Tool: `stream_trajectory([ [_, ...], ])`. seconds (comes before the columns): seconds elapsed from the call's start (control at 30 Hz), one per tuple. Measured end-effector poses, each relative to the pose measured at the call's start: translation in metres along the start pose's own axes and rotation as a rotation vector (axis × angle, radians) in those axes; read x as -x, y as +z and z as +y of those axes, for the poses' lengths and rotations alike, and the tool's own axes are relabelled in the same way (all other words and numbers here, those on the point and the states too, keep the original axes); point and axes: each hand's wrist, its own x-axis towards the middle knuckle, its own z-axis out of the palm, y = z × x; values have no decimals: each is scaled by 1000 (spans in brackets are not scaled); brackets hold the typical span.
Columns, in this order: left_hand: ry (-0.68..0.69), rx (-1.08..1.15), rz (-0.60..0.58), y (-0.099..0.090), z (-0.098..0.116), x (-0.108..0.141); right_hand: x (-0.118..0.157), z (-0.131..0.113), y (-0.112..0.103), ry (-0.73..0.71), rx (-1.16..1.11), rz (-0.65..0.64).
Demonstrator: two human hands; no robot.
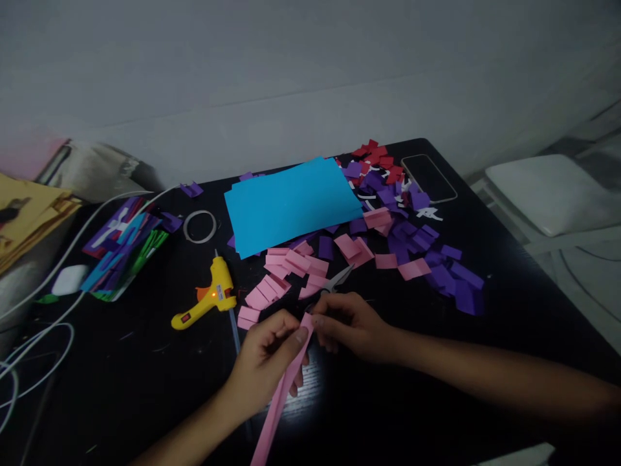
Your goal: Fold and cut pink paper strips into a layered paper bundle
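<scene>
A long folded strip of pink paper (280, 404) slants down toward the bottom edge of the view. My left hand (266, 356) is closed on its upper part, the thumb pressed flat along it. At the strip's top end, the fingertips of my right hand (356, 327) pinch the paper edge. Just behind my right hand lie scissors (338, 278) with their blades apart; the hand partly hides their handles. Small folded pink paper pieces (266, 291) are scattered beyond both hands.
Blue paper sheets (295, 204) lie at the back, beside purple pieces (441, 278) and red pieces (378, 155). A yellow glue gun (213, 294) with a lit orange light rests left, near a tape ring (200, 226), coloured paper scraps (126, 243) and white cables (58, 317). A phone (429, 178) lies far right.
</scene>
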Motion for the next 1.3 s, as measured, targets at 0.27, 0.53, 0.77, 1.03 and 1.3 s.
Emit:
stream_trajectory([
  [0.27,-6,-24,-1,-3,-2,1,0,0,0,-10,-4,-16],
  [0.53,61,-116,-12,-1,2,0,1,0,-2,-59,64,-92],
  [0.77,48,-80,31,-4,0,0,5,0,1,-173,181,38],
  [1.03,78,-32,43,-4,-2,0,8,2,4,-317,325,119],
  [1.3,143,-44,16,-5,-1,1,6,5,2,-397,333,150],
])
